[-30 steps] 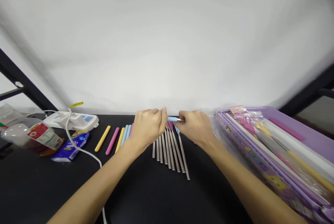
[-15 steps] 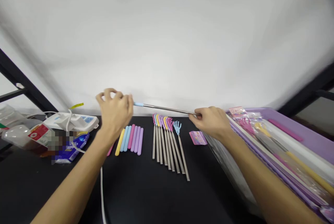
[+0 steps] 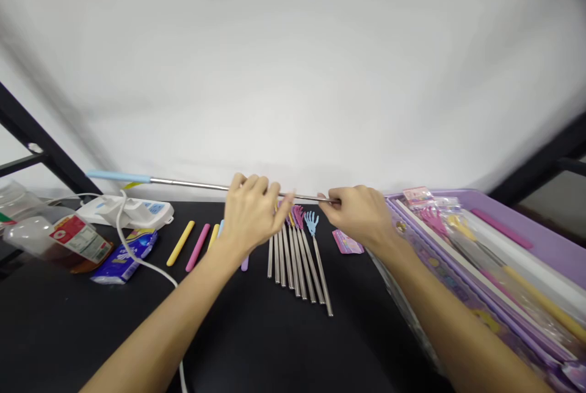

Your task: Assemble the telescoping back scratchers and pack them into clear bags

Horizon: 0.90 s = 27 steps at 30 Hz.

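A long thin steel rod (image 3: 192, 184) with a light-blue sleeve (image 3: 118, 177) on its far left end runs level above the back edge of the table. My right hand (image 3: 359, 213) pinches the rod's right end with its fingertips. My left hand (image 3: 251, 216) is at the rod's middle with fingers apart, and the rod passes behind them. Below both hands lies a row of steel-handled back scratchers (image 3: 293, 265) with pastel claw heads. Its left heads are hidden by my left hand. Loose pastel sleeves, yellow (image 3: 180, 243) and pink (image 3: 198, 247), lie to the left.
A purple packaging tray (image 3: 503, 216) holding wrapped items sits at the right, with a pink card (image 3: 347, 241) beside it. At the left are a white power strip (image 3: 132, 210), a white cable (image 3: 146, 268), a blue packet (image 3: 123, 265) and a plastic container (image 3: 55, 237) on the black table (image 3: 91, 320).
The rod's blue end has moved left and now lies above the power strip. My left hand has moved right, closer to my right hand, and now covers several sleeves.
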Available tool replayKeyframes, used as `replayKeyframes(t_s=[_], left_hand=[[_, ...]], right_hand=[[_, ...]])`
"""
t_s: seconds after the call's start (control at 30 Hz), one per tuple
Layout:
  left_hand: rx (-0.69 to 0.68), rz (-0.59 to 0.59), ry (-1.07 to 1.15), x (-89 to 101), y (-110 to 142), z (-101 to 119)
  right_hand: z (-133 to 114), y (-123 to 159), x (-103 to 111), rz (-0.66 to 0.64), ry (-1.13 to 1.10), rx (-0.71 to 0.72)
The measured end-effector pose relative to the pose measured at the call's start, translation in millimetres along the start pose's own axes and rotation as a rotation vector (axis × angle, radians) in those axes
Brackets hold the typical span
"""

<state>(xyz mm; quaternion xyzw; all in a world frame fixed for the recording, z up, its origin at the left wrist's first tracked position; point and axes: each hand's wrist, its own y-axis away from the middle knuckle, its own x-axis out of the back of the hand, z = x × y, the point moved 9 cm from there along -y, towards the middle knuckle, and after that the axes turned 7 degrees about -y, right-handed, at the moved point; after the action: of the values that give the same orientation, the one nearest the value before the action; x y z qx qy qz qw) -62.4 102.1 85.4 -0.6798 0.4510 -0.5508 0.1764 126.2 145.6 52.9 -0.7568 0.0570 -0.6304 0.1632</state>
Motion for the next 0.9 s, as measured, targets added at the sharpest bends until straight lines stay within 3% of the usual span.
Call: replayKeyframes(t_s=[0.07, 0.23, 0.3, 0.37, 0.43, 0.53, 0.6, 0.7, 0.8, 0.83, 0.9], left_hand=[[-0.061, 0.016, 0.004, 3.0, -0.3, 8.7], [0.172, 0.065, -0.051, 7.1, 3.7, -62.5], [0.214, 0.046, -0.049, 5.6, 3.9, -72.7], [0.225, 0.036, -0.036, 4.9, 3.2, -60.5], [0.181, 0.037, 0.003, 4.6, 1.5, -30.2], [-0.019, 0.027, 0.144, 5.4, -0.5, 21.0], [-0.074, 0.055, 0.212, 10.0, 0.5, 25.0], [-0.002, 0.088, 0.114, 10.4, 3.6, -14.7], [0.232, 0.01, -0.026, -4.5, 10.8, -62.1], [0.277, -0.012, -0.022, -8.9, 13.4, -65.3], [0.258, -0.033, 0.056, -13.3, 14.7, -48.0]], right_hand=[[5.9, -1.0, 3.3, 0.022, 0.0, -0.025], [41.1, -6.3, 11.6, 0.026, -0.006, -0.089], [41.0, -7.3, 13.7, 0.034, -0.001, -0.097], [31.1, -6.3, 12.7, 0.041, 0.003, -0.118], [12.2, -4.1, 6.7, 0.021, 0.003, -0.101], [-11.3, -0.9, -2.3, -0.003, -0.007, -0.021], [-5.5, -0.6, -5.0, -0.018, -0.019, -0.021], [24.2, -2.4, -3.1, -0.034, -0.008, -0.065], [40.5, -2.2, 0.1, -0.029, 0.019, -0.109], [37.2, -1.3, -0.2, -0.028, 0.027, -0.112], [19.5, 1.3, -2.4, -0.026, 0.038, -0.09]])
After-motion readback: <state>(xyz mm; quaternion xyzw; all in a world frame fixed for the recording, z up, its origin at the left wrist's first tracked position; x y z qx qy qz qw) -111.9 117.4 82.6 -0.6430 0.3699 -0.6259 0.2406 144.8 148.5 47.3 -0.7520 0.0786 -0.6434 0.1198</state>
